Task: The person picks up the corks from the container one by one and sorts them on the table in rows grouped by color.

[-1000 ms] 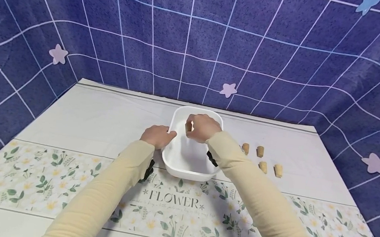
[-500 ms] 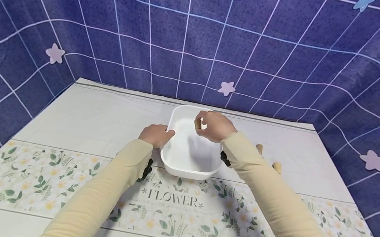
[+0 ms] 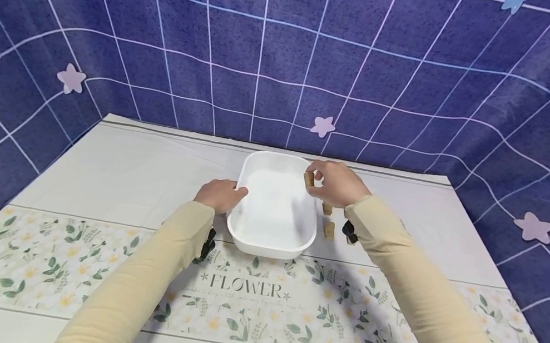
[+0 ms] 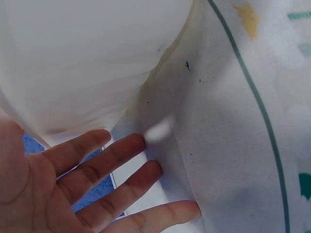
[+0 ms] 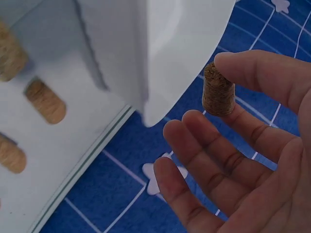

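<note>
A white plastic basin (image 3: 271,210) with rounded corners sits near the middle of the table. On its left rim rests my left hand (image 3: 218,195), thumb hooked over the edge. The left wrist view shows the fingers (image 4: 112,155) of that hand spread along the outer wall. My right hand (image 3: 341,184) pinches a cork stopper (image 5: 218,94) between thumb and index finger, the other fingers loosely bent. Hand and cork are above the basin's right rim. Just right of the basin stand other corks (image 3: 329,231), partly hidden by the right wrist and sleeve.
A cloth (image 3: 254,320) printed with flowers and the word FLOWER covers the table. Behind it hangs a blue curtain (image 3: 288,44) with a white grid and pale stars. Several corks (image 5: 45,101) appear left in the right wrist view.
My right hand has moved right with the pinched cork, from over the basin's inside to its right rim. The left hand stays on the left rim. The head view has shifted slightly.
</note>
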`<state>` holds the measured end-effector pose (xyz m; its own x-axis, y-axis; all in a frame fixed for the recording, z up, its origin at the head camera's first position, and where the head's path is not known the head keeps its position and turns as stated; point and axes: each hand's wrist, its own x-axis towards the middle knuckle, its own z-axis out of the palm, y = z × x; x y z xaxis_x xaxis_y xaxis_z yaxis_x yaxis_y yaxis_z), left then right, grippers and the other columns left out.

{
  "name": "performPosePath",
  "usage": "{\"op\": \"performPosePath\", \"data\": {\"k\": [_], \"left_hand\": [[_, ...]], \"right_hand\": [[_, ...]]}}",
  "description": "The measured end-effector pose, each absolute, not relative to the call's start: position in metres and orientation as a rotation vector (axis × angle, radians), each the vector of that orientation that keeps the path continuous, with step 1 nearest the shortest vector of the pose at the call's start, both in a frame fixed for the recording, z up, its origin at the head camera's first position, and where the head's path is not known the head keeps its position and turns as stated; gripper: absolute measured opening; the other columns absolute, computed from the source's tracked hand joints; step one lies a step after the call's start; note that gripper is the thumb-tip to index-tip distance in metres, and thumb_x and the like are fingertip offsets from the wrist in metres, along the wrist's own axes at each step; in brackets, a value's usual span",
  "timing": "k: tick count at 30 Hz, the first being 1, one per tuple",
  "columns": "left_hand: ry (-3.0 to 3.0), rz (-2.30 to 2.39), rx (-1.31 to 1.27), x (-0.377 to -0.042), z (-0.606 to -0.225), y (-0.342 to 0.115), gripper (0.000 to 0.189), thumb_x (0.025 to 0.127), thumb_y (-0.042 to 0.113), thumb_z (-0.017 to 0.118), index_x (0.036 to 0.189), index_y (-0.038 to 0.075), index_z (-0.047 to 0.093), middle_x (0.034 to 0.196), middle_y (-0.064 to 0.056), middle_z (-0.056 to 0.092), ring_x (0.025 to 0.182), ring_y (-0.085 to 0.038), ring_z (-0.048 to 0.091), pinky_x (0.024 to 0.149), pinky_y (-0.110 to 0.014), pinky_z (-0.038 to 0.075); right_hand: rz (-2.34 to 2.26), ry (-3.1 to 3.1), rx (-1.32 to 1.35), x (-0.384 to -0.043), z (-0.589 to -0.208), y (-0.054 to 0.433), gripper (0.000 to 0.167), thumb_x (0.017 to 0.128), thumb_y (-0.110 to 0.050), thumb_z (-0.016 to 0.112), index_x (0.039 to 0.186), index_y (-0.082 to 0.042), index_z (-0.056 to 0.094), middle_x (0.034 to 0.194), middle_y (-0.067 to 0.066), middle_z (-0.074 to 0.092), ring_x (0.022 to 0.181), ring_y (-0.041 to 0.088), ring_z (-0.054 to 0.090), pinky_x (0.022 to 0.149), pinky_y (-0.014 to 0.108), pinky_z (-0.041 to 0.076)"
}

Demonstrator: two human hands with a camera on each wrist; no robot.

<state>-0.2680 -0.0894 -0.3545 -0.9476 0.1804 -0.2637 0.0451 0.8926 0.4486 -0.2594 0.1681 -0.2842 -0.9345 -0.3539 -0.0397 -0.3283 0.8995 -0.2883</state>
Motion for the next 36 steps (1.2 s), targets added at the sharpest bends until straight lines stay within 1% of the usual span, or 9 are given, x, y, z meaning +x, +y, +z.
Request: {"op": "performPosePath", "data": {"k": [5,9,13,15,17,21,24,29,36], "left_hand": [[2.757,0.651,0.153,-0.265,-0.352,-0.093,0.058,0.107,0.037,0.032,0.147,0.0,0.05,0.131,-0.021,0.063,0.106,-0.033,0.063,0.096,-0.045,0.048],[2.756,0.646,0.14,-0.265,-0.352,-0.097,0.059,0.107,0.037,0.031,0.148,-0.001,0.049,0.129,-0.021,0.064,0.103,-0.032,0.063,0.093,-0.045,0.048],[2.757,0.647,0.127,-0.265,-0.354,-0.099,0.059,0.107,0.038,0.031,0.147,-0.001,0.05,0.124,-0.02,0.065,0.1,-0.031,0.062,0.091,-0.044,0.049],[2.755,0.653,0.129,-0.265,-0.355,-0.098,0.059,0.107,0.038,0.031,0.147,-0.001,0.049,0.124,-0.02,0.065,0.099,-0.031,0.062,0.091,-0.044,0.049],[2.751,0.654,0.128,-0.265,-0.356,-0.097,0.059,0.107,0.038,0.031,0.148,-0.001,0.049,0.123,-0.02,0.065,0.099,-0.031,0.062,0.091,-0.044,0.049],[2.754,0.65,0.138,-0.265,-0.357,-0.095,0.06,0.107,0.038,0.031,0.148,-0.002,0.049,0.125,-0.021,0.065,0.104,-0.032,0.062,0.095,-0.046,0.048],[2.764,0.644,0.141,-0.267,-0.359,-0.094,0.059,0.106,0.038,0.031,0.147,-0.001,0.05,0.124,-0.02,0.065,0.106,-0.033,0.062,0.098,-0.047,0.047],[2.773,0.642,0.136,-0.268,-0.359,-0.095,0.059,0.107,0.038,0.032,0.148,-0.001,0.05,0.128,-0.021,0.064,0.11,-0.034,0.061,0.101,-0.048,0.046],[2.771,0.648,0.146,-0.27,-0.359,-0.092,0.058,0.106,0.038,0.032,0.145,0.001,0.053,0.124,-0.02,0.066,0.106,-0.032,0.062,0.098,-0.046,0.047]], "right_hand": [[-0.449,2.97,-0.505,-0.259,-0.287,0.182,0.044,0.093,-0.013,0.071,0.135,-0.003,0.061,0.119,0.019,0.067,0.105,0.032,0.063,0.092,0.048,0.05],[-0.483,2.964,-0.491,-0.26,-0.294,0.194,0.043,0.092,-0.014,0.072,0.132,-0.004,0.062,0.117,0.018,0.067,0.101,0.032,0.064,0.09,0.048,0.05],[-0.512,2.958,-0.477,-0.26,-0.301,0.208,0.04,0.092,-0.014,0.069,0.13,-0.004,0.063,0.115,0.018,0.067,0.1,0.031,0.064,0.09,0.047,0.05],[-0.524,2.948,-0.452,-0.259,-0.304,0.216,0.041,0.092,-0.013,0.068,0.132,-0.003,0.062,0.116,0.019,0.066,0.097,0.03,0.064,0.087,0.046,0.052],[-0.533,2.933,-0.43,-0.258,-0.306,0.225,0.042,0.093,-0.011,0.067,0.133,-0.001,0.06,0.116,0.02,0.065,0.087,0.029,0.067,0.082,0.043,0.054],[-0.525,2.934,-0.423,-0.257,-0.31,0.244,0.042,0.093,-0.01,0.068,0.132,0.002,0.061,0.112,0.022,0.066,0.082,0.029,0.067,0.08,0.045,0.054],[-0.502,2.956,-0.434,-0.256,-0.312,0.258,0.039,0.093,-0.011,0.068,0.129,0.003,0.062,0.108,0.023,0.068,0.091,0.032,0.066,0.085,0.049,0.051],[-0.479,2.943,-0.364,-0.255,-0.312,0.28,0.042,0.092,-0.011,0.071,0.13,0.005,0.06,0.111,0.025,0.067,0.098,0.039,0.064,0.084,0.052,0.051],[-0.427,2.962,-0.345,-0.255,-0.321,0.311,0.044,0.088,-0.01,0.075,0.124,0.009,0.061,0.104,0.026,0.067,0.096,0.044,0.063,0.085,0.056,0.05]]}}
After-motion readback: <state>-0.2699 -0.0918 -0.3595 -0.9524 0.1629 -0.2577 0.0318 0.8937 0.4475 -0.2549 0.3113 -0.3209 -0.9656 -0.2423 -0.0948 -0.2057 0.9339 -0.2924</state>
